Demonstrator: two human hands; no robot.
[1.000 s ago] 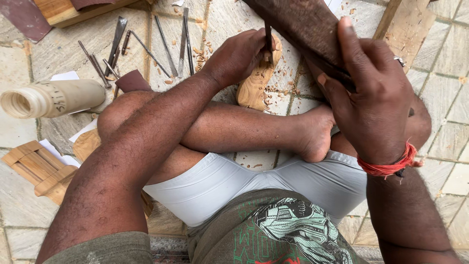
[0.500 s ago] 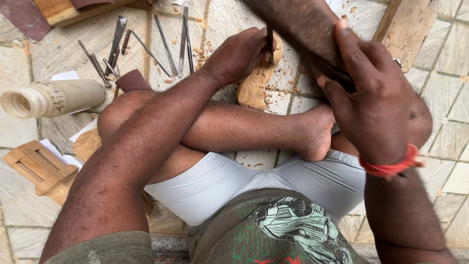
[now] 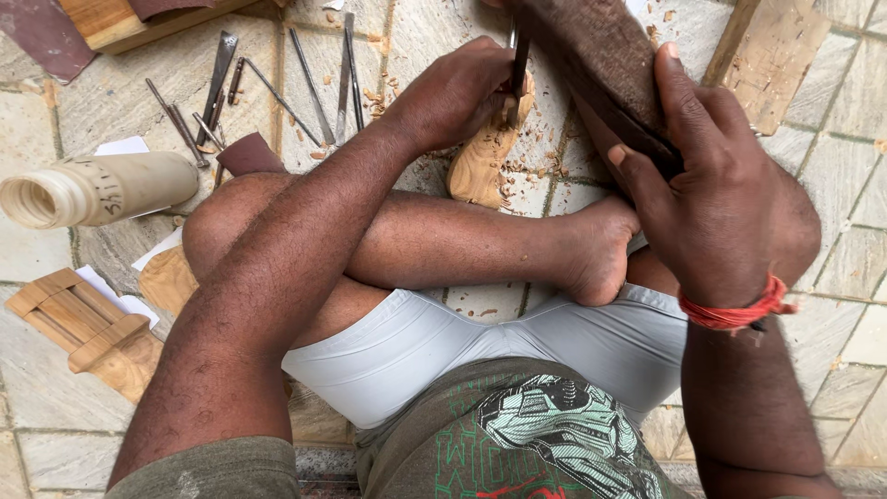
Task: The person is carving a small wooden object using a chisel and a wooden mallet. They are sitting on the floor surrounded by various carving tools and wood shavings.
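1. Hardly anything has moved since the earlier frames; the right hand (image 3: 716, 199) sits a tiny bit lower and the left hand (image 3: 457, 92) has stayed on its tool.
2. Left-hand fingers are curled tight around a thin metal chisel (image 3: 519, 60), and its tip is hidden where it meets the small pale wood carving (image 3: 480, 166) at the top middle of the frame.
3. Right-hand fingers are wrapped around a dark wooden mallet (image 3: 601, 65), whose top end is cut off by the upper edge.
4. A crossed leg (image 3: 443, 245) and bare foot lie just below the carving and cover part of the stone floor (image 3: 832, 268).
5. More metal carving tools (image 3: 277, 83) lie spread out at the upper left.
6. At the left edge sits a round cream wooden roll (image 3: 92, 189) with dark scribbles on it, too small to make out.
7. At the lower left lies a flat carved wooden frame (image 3: 78, 323), with white paper scraps beside it.
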